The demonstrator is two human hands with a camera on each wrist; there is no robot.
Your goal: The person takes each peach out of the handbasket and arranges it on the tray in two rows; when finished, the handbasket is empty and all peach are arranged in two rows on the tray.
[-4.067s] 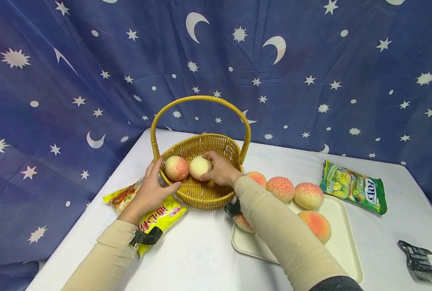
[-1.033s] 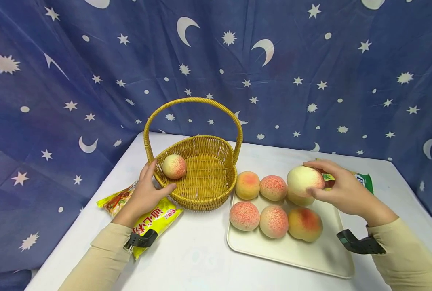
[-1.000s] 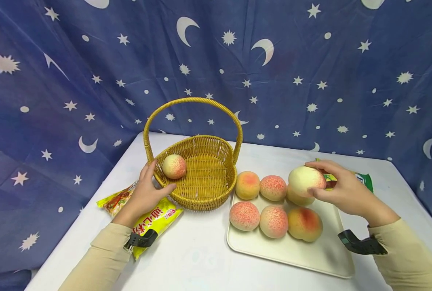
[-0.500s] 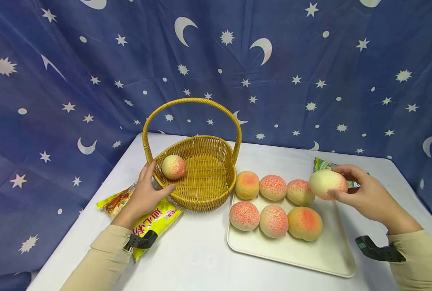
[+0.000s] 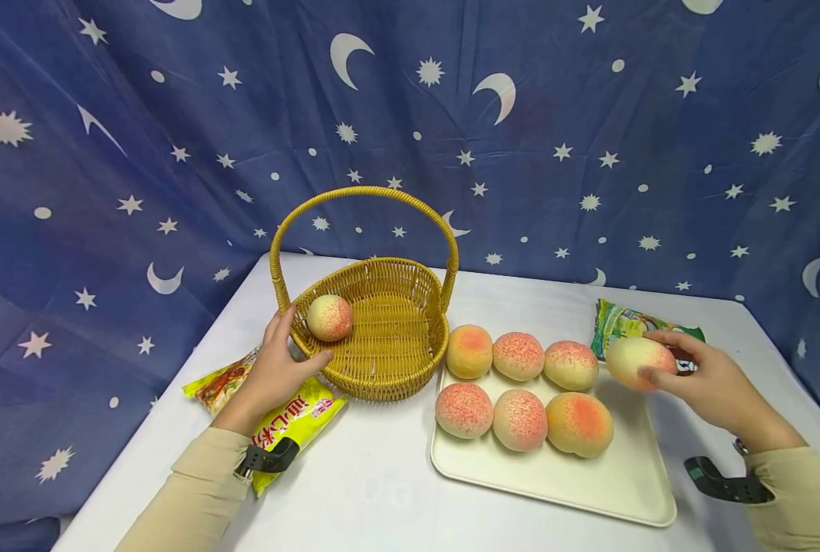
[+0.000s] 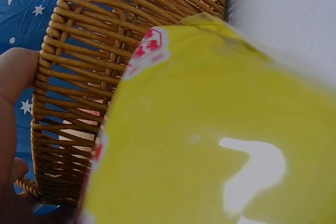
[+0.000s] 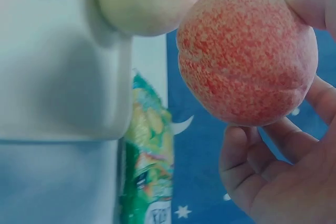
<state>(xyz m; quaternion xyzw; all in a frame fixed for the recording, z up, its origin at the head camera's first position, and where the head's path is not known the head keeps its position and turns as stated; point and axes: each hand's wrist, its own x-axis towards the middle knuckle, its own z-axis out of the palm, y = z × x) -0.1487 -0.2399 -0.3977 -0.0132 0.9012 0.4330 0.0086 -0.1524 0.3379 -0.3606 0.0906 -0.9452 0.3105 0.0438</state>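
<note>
My right hand point(image 5: 720, 387) grips a pale peach point(image 5: 636, 363) with a red-speckled blush, above the tray's far right corner. In the right wrist view the thumb and fingers close round this peach point(image 7: 247, 56) from opposite sides. At the left, my left hand point(image 5: 274, 377) holds the rim of a golden wicker basket point(image 5: 382, 376), thumb at the front and fingers at the side near the handle. One peach point(image 5: 330, 317) lies inside the basket, against its left wall. Several other peaches, such as an orange one point(image 5: 579, 424), stand in two rows on a cream tray point(image 5: 561, 489).
A yellow food packet point(image 5: 292, 422) lies under my left forearm and largely fills the left wrist view. Behind the held peach lies a green snack packet point(image 5: 617, 322). A blue curtain point(image 5: 410, 100) with stars and moons hangs behind the white table point(image 5: 368, 506).
Earlier a second peach was in the basket under my right hand. That hand has since carried a peach right, past the tray's back row, and lowered it slightly. My left hand stays at the basket.
</note>
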